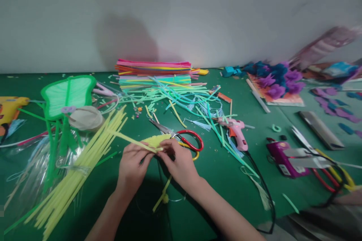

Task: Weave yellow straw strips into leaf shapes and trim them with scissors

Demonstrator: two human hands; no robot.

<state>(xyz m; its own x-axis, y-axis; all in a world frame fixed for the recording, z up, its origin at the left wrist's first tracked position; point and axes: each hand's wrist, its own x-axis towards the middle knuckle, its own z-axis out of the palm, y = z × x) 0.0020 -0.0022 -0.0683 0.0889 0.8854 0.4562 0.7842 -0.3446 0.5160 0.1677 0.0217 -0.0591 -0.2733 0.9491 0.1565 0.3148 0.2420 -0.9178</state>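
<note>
The left hand (132, 165) and the right hand (177, 162) meet over the green table (226, 173), fingertips closed on 1 pale yellow fringed piece (154, 142). The left pinches its lower edge where a thin yellow stem runs off toward 10 o'clock; the right pinches the end nearest the scissors. The piece lies tilted just above the table, between the 2 hands.

At 1 o'clock from the right hand, touching distance, lie red-handled scissors (181, 135), blades pointing to 10 o'clock. At 6 o'clock, between the forearms, a yellow strip with a small pompom end (163, 196) rests on the table.

At 8 o'clock from the left hand a long bundle of pale yellow straws (82, 165) runs diagonally, banded near its middle. At 10 o'clock stands a green butterfly-shaped piece (68, 94) with a grey tape roll (86, 118) just beside it; a yellow glue gun (9, 109) sits at the far 9 o'clock edge.

At 12 o'clock, near the wall, is a stack of coloured straws (154, 71), with loose green and blue strips (183, 98) spilling out in front of it.

At 3 o'clock from the right hand lies a pink glue gun (236, 131), its black cord trailing toward 5 o'clock. Farther along sit a purple device (283, 158) and a second pair of scissors (319, 158). At 2 o'clock, well apart, blue and purple paper flowers (277, 79) lie on a card.
</note>
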